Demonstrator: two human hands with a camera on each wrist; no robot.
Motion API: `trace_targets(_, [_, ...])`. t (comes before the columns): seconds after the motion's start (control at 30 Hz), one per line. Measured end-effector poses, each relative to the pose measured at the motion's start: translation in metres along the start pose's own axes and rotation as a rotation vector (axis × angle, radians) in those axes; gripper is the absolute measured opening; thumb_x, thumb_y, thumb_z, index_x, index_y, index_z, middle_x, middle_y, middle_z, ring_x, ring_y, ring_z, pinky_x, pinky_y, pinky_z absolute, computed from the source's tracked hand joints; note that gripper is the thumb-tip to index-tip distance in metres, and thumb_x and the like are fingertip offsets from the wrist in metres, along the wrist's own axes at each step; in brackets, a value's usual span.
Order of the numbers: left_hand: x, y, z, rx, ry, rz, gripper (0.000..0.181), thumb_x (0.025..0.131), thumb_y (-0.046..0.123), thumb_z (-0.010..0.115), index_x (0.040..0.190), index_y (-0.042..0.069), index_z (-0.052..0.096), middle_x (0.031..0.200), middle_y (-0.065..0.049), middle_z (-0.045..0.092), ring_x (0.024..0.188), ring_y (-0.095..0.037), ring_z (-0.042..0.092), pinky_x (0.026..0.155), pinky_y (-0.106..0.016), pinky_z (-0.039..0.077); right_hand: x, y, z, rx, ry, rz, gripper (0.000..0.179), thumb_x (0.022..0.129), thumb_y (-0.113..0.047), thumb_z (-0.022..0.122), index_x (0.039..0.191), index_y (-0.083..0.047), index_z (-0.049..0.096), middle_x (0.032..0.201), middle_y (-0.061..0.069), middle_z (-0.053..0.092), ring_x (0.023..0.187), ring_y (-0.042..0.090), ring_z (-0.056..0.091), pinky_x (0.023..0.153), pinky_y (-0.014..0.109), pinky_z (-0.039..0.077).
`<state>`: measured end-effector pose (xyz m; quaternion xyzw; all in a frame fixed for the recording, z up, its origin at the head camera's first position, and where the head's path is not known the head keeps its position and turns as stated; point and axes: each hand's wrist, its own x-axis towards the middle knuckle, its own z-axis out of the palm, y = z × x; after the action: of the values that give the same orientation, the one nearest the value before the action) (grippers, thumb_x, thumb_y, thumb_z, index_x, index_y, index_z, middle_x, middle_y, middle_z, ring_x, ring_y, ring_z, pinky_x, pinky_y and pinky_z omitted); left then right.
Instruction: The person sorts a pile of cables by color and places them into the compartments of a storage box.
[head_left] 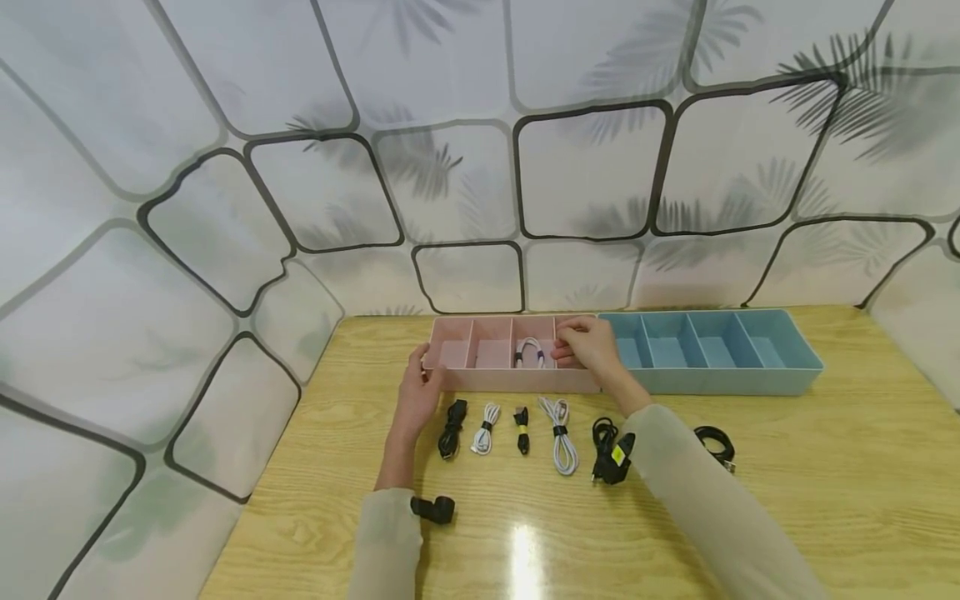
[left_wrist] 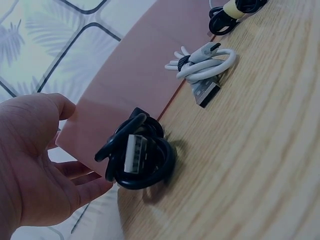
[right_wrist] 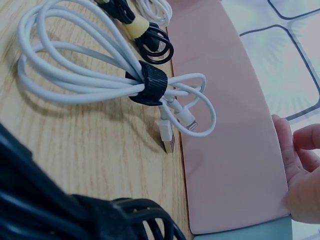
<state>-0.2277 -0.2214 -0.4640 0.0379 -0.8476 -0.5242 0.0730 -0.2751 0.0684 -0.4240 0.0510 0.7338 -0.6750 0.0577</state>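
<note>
A pink four-compartment organizer box [head_left: 517,381] stands on the table. At its left end my left hand [head_left: 418,396] grips the corner, thumb at the front and fingers along the side. My right hand [head_left: 592,343] reaches over the rightmost pink compartment, fingers curled in by the divider [head_left: 555,333]. In the right wrist view the front wall hides part of that right hand [right_wrist: 302,165], and I cannot tell whether it holds anything. Inside the third compartment is a looped white cable [head_left: 529,343] with dark bands.
A blue organizer box [head_left: 720,382] adjoins on the right. In front lie a black USB cable [head_left: 452,429], a small white cable [head_left: 486,429], a black cable with yellow tie [head_left: 522,431], a long white cable [head_left: 561,437], a black plug cord [head_left: 611,454] and a coiled black cable [head_left: 716,442].
</note>
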Motion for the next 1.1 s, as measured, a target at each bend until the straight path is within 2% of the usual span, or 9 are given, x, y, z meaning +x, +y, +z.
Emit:
trace_targets(0.2, [0.002, 0.006, 0.001, 0.009, -0.009, 0.007, 0.054, 0.102, 0.021, 0.051, 0.152, 0.008, 0.034, 0.139, -0.022, 0.050, 0.110, -0.032, 0.054, 0.088, -0.045, 0.047, -0.004, -0.005, -0.006, 0.019, 0.002, 0.009, 0.035, 0.100, -0.014, 0.055, 0.129, 0.006, 0.060, 0.108, 0.030, 0.066, 0.061, 0.013, 0.069, 0.060, 0.032, 0.059])
trace_targets(0.43, [0.005, 0.010, 0.004, 0.023, -0.021, 0.030, 0.052, 0.103, 0.018, 0.051, 0.151, 0.005, 0.034, 0.136, -0.024, 0.051, 0.110, -0.034, 0.055, 0.089, -0.047, 0.047, -0.008, -0.008, -0.018, 0.060, -0.005, 0.010, 0.034, 0.100, -0.013, 0.055, 0.128, 0.005, 0.060, 0.088, 0.010, 0.069, 0.059, 0.012, 0.068, 0.060, 0.032, 0.059])
trace_targets(0.53, [0.006, 0.008, 0.004, 0.016, -0.027, 0.027, 0.053, 0.103, 0.019, 0.050, 0.152, 0.006, 0.034, 0.140, -0.024, 0.049, 0.112, -0.034, 0.054, 0.090, -0.048, 0.047, -0.010, -0.007, -0.023, 0.051, -0.015, 0.005, 0.036, 0.100, -0.015, 0.055, 0.130, 0.005, 0.059, 0.085, 0.005, 0.068, 0.061, 0.011, 0.068, 0.061, 0.030, 0.059])
trace_targets(0.67, [0.003, 0.005, 0.002, 0.002, -0.025, 0.008, 0.054, 0.103, 0.019, 0.050, 0.153, 0.007, 0.032, 0.146, -0.024, 0.044, 0.118, -0.035, 0.053, 0.096, -0.050, 0.045, -0.017, -0.004, -0.029, 0.059, -0.046, -0.013, 0.038, 0.101, -0.014, 0.055, 0.133, 0.008, 0.055, 0.084, 0.004, 0.069, 0.062, 0.010, 0.069, 0.060, 0.028, 0.058])
trace_targets(0.83, [-0.001, 0.001, 0.000, 0.001, -0.014, -0.011, 0.054, 0.103, 0.019, 0.050, 0.153, 0.007, 0.032, 0.145, -0.024, 0.045, 0.119, -0.035, 0.053, 0.098, -0.050, 0.044, -0.030, 0.004, -0.034, 0.054, -0.098, -0.013, 0.040, 0.102, -0.014, 0.055, 0.131, 0.013, 0.053, 0.084, 0.005, 0.068, 0.062, 0.010, 0.069, 0.057, 0.025, 0.057])
trace_targets(1.1, [0.000, -0.001, -0.001, -0.001, -0.005, 0.004, 0.054, 0.103, 0.018, 0.050, 0.152, 0.006, 0.033, 0.143, -0.025, 0.047, 0.118, -0.036, 0.054, 0.098, -0.050, 0.044, -0.049, 0.013, -0.037, -0.004, -0.143, -0.048, 0.037, 0.100, -0.011, 0.056, 0.128, 0.013, 0.056, 0.093, 0.017, 0.071, 0.064, 0.013, 0.070, 0.060, 0.034, 0.059])
